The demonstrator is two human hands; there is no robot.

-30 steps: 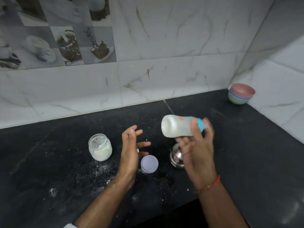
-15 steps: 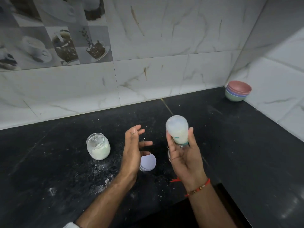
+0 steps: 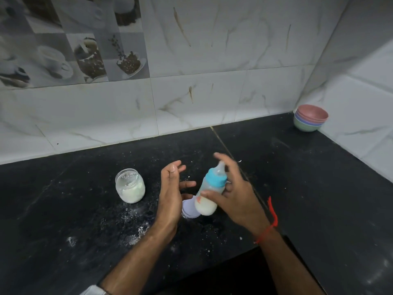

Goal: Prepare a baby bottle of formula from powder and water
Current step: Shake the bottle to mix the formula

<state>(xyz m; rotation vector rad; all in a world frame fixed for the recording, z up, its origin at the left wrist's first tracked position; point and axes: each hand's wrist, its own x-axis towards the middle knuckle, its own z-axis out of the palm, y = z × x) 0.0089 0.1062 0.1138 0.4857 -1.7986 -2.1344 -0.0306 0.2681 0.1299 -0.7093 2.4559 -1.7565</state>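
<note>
A baby bottle [image 3: 209, 192] with a blue collar, a clear teat and milky white liquid inside is held above the black counter [image 3: 297, 188], teat up and leaning slightly right. My right hand [image 3: 234, 192] grips it, thumb across the body and fingers behind the collar and teat. My left hand [image 3: 170, 194] hovers just left of the bottle, fingers spread, holding nothing. An open glass jar of white powder [image 3: 130, 185] stands on the counter left of my left hand. A pale purple lid [image 3: 190, 209] lies on the counter beneath the bottle, partly hidden.
White powder [image 3: 136, 226] is spilled on the counter in front of the jar. A stack of coloured bowls [image 3: 310, 120] sits in the far right corner against the tiled wall [image 3: 212, 92]. The counter's front edge runs below my forearms.
The bottle has swung from lying sideways, through base-up, to teat-up in my right hand. My left hand has stayed open beside it. The steel cup seen earlier is now hidden behind my right hand.
</note>
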